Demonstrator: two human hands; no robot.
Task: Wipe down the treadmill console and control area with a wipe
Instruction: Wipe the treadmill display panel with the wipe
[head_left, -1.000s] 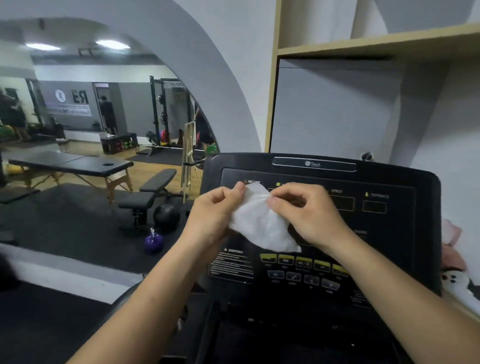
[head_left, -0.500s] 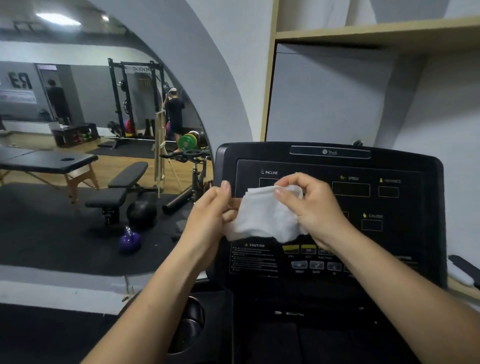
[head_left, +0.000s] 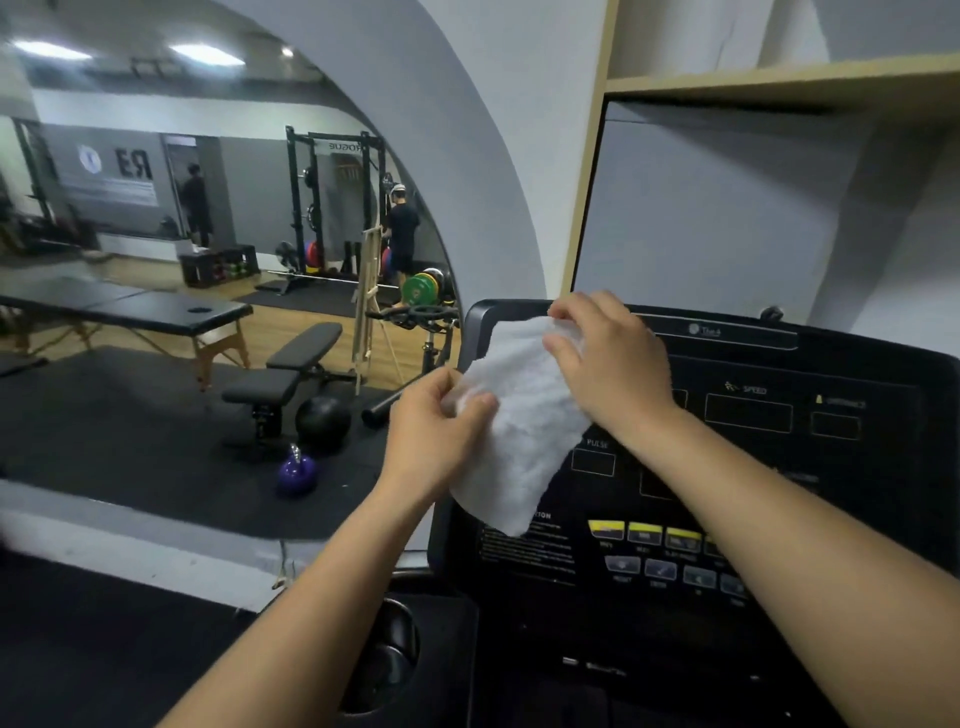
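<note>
The black treadmill console (head_left: 779, 467) fills the right half of the view, with display windows above and yellow and grey buttons (head_left: 644, 535) lower down. A white wipe (head_left: 524, 431) hangs spread open in front of the console's upper left part. My left hand (head_left: 441, 431) pinches its left edge. My right hand (head_left: 613, 364) grips its top edge near the console's upper rim. The wipe hides the left display windows; whether it touches the panel I cannot tell.
A cup holder (head_left: 389, 654) sits in the tray below the console's left side. A large arched mirror (head_left: 208, 286) at left reflects a gym with benches, a purple kettlebell and a rack. A wooden shelf (head_left: 779, 83) runs above the console.
Both hands have spread the wipe wider and lifted it: my right hand rose to the console's top edge while my left hand stayed lower at the left.
</note>
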